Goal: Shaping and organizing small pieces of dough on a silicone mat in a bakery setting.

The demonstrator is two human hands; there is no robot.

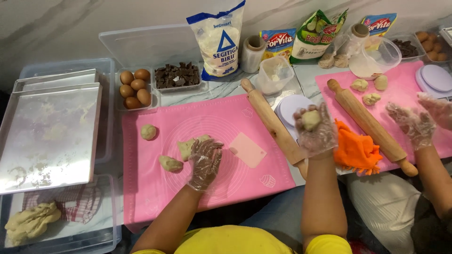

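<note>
Left hand [205, 160] lies open, fingertips on dough [188, 146]; bare mat [155, 188] extends behind it. Right hand [314, 127] cups a ball [310, 119] above the pin [273, 123] at the mat's edge.

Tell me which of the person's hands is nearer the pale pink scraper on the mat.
Left. The left hand rests on the flattened dough, just left of the pink scraper. The right hand is raised off to the scraper's right, past the rolling pin, cupping a dough ball.
</note>
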